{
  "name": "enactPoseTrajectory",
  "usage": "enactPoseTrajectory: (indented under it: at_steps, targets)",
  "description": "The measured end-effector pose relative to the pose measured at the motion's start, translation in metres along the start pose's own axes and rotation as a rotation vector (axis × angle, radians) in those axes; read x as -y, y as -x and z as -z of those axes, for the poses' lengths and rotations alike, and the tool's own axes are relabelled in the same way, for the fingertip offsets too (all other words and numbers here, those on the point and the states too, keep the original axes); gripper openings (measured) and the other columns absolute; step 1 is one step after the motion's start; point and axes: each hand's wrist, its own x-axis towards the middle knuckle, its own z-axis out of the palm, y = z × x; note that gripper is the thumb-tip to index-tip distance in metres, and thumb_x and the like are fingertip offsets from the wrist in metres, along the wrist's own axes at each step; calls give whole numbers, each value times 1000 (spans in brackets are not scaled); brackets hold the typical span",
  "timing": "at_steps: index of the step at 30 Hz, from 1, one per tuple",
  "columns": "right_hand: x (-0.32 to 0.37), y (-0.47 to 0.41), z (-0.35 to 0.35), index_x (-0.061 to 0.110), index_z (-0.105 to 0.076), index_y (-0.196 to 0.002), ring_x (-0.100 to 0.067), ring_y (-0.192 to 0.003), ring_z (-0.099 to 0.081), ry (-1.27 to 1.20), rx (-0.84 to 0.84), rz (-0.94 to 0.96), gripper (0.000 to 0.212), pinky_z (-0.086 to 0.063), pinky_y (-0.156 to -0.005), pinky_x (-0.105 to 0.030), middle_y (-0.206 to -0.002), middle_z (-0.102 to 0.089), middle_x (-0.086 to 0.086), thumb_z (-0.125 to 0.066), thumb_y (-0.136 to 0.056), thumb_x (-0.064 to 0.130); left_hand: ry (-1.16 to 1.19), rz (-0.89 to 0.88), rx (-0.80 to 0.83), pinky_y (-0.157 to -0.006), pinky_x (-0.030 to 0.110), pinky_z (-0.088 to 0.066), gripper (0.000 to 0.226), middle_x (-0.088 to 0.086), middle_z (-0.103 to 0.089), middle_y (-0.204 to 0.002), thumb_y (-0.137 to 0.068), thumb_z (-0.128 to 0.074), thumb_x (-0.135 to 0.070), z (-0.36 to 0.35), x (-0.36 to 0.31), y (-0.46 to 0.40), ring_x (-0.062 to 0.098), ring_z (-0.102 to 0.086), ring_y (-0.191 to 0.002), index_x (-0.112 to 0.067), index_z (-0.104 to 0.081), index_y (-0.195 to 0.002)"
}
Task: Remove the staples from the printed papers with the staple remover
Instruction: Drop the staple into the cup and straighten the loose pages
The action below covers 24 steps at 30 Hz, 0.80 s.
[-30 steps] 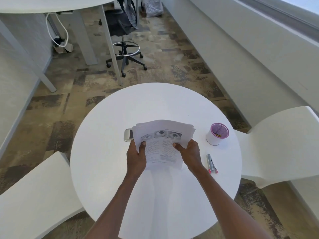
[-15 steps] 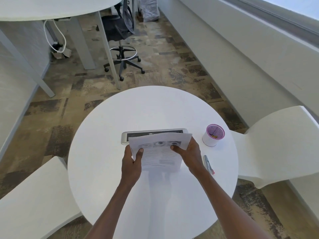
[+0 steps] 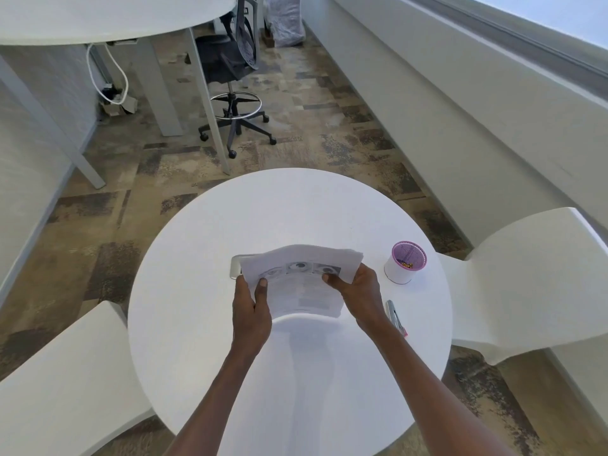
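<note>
White printed papers with grey eye pictures and grey text. White round table. White cup with purple rim. Mottled brown and grey carpet.

No text can be read anywhere in the frame. The printed papers, at the centre of the frame, carry a row of greyscale pictures, apparently eyes, with lines of small print below, all too blurred to make out. The purple-rimmed cup, at centre right, shows no legible label.
</note>
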Motion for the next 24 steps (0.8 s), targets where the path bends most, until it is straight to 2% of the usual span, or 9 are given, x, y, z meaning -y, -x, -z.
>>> enactPoseTrajectory:
  at_steps: [2, 5, 9, 11, 13, 15, 17, 20, 24]
  targets:
    - [-10, 4, -1, 20, -75, -100, -18, -91, -72, 43, 3, -51, 30, -58, -79, -28, -96, -79, 2, -81, -75, 5, -20, 31, 24, -79, 19, -43, 12, -5, -61, -102, -105, -46, -21, -1, 9, 5, 11, -57, -94, -14, -50, -113]
    - [-23, 7, -2, 6, -72, -105, -31, -97, -71, 120, -2, -101, 30, -57, -87, -44, -101, -77, -8, -78, -76, 1, -72, 71, 40, -64, 9, -40, 11, -5, -60, -91, -105, -45, -18, -4, 18, 10, 10, -56, -83, -10, -52, -105]
    - [-25, 4, 2, 8, -73, -101, -27, -92, -71, 146, -7, -94, 26, -57, -80, -35, -97, -77, -5, -78, -77, 2, -77, 101, 4, -61, 8, -41, 14, -7, -61, -89, -105, -43, -18, -4, 16, 6, -5, -55, -77, -9, -53, -102]
    - [-24, 2, 7, 9, -73, -98, -22, -86, -72, 174, 25, -97, 23, -55, -76, -27, -94, -78, -4, -78, -76, 3, -48, 107, -23, -68, 20, -45, 15, -6, -62, -91, -106, -42, -21, -3, 14, 2, 0, -57, -82, -11, -53, -103]
    - [-26, 1, 16, -1, -69, -96, -22, -80, -68, 190, 55, -131, 23, -52, -74, -32, -93, -77, -13, -79, -76, 3, 11, 140, -70, -69, 30, -45, 18, -5, -62, -90, -106, -42, -26, 1, 13, -3, 6, -58, -82, -14, -53, -98]
    - [-28, 3, 25, -5, -67, -92, -20, -75, -64, 188, 62, -173, 24, -48, -68, -32, -93, -75, -20, -81, -74, 4, 89, 189, -129, -65, 29, -42, 22, -6, -60, -87, -105, -43, -30, 4, 10, -8, 10, -55, -79, -18, -53, -89]
    - [-29, 5, 32, -3, -68, -90, -20, -71, -64, 132, 45, -213, 24, -50, -63, -28, -90, -76, -18, -83, -72, 5, 164, 252, -156, -68, 28, -43, 21, -4, -62, -93, -105, -44, -31, 6, 9, -14, 13, -55, -84, -21, -56, -90]
    - [-27, 4, 39, -2, -70, -91, -22, -73, -66, -17, -15, -250, 23, -58, -67, -32, -85, -73, -15, -83, -73, 3, 348, 384, -142, -90, 41, -47, 17, 4, -64, -106, -105, -46, -27, 5, 8, -19, 23, -57, -99, -20, -60, -98]
    - [-22, 4, 38, 2, -72, -100, -27, -89, -72, -379, 6, -296, 24, -60, -69, -33, -101, -76, -14, -76, -77, -3, 580, 494, -161, -86, 37, -51, 20, 2, -66, -105, -106, -44, -19, -2, 0, -21, 20, -63, -97, -11, -58, -118]
